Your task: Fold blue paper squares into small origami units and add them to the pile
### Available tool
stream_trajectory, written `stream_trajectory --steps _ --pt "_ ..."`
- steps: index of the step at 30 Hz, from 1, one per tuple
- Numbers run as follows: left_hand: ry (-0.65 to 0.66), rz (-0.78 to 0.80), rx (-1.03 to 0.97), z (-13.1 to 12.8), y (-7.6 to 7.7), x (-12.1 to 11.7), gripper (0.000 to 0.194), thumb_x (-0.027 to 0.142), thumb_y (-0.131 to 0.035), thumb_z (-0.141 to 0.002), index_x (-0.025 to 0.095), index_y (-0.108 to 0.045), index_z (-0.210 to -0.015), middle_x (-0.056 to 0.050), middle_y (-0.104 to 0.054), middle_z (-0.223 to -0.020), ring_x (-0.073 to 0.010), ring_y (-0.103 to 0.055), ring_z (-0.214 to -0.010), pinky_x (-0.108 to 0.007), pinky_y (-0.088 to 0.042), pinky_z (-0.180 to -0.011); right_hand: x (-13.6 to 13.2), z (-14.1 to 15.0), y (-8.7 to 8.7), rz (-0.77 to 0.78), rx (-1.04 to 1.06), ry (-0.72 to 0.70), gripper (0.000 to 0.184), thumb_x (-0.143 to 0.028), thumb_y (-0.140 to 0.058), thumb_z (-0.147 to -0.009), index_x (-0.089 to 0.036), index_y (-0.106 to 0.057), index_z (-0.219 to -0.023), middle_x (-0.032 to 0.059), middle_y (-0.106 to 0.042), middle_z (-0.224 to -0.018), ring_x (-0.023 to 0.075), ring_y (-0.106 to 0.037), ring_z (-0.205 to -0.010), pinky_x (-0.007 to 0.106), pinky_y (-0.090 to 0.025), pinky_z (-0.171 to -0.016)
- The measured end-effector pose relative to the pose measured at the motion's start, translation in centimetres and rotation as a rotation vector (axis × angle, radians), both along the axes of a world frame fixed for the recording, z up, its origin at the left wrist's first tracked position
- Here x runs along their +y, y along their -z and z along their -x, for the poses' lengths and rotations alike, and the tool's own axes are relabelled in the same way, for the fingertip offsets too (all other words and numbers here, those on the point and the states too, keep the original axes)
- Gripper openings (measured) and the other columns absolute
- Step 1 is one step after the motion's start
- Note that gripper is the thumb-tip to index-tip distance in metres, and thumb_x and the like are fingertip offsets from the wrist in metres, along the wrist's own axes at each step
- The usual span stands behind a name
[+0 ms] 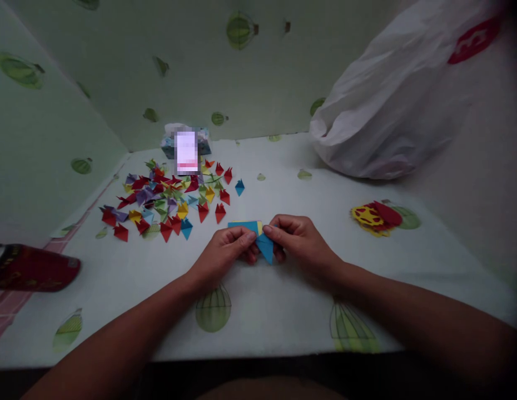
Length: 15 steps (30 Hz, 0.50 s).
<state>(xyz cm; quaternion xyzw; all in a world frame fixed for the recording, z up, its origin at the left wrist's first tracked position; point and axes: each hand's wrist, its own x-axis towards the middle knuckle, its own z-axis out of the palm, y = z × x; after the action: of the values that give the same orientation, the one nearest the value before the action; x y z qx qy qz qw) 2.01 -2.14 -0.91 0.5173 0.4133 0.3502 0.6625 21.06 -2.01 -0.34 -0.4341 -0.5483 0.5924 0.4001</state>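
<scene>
Left hand [230, 244], right hand [300, 236] pinch blue folded-paper piece [265, 248], clock centre, fingers narrow; uneven pull could skew crease; flat blue-and-yellow paper sheets [243, 225], eleven o'clock, may slide if nudged; many-coloured folded-paper pile [170, 224], ten o'clock, may scatter if brushed.

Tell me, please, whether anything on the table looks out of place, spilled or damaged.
Nothing looks plainly spilled or damaged. The red can at the picture's left edge appears sideways, but wide-angle distortion could explain that; I cannot tell whether it stands upright.
</scene>
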Motion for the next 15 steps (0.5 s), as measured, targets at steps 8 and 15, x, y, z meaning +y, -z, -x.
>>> stream_trajectory --steps 8,15 --pt "-0.136 0.032 -0.046 0.11 -0.35 0.20 0.032 0.044 -0.078 -0.078 0.015 -0.065 -0.072 0.000 -0.063 -0.063 -0.0104 -0.055 -0.058 -0.025 -0.043 -0.062 0.07 0.16 0.16 0.051 0.203 -0.079 0.039 -0.052 -0.062 -0.093 -0.017 -0.059 -0.076 -0.0021 -0.062 -0.061 0.0090 -0.055 -0.048 0.023 -0.044 -0.050" --pt "-0.196 0.148 -0.202 -0.21 -0.16 0.19 0.038 0.044 -0.085 -0.071 0.013 -0.063 -0.070 0.001 -0.062 -0.064 -0.0082 -0.053 -0.058 -0.022 -0.043 -0.061 0.21 0.19 0.83 0.112 0.273 -0.197 0.029 -0.042 -0.073 -0.087 -0.017 -0.059 -0.080 -0.0027 -0.064 -0.063 0.0084 -0.056 -0.048 0.022 -0.044 -0.049"
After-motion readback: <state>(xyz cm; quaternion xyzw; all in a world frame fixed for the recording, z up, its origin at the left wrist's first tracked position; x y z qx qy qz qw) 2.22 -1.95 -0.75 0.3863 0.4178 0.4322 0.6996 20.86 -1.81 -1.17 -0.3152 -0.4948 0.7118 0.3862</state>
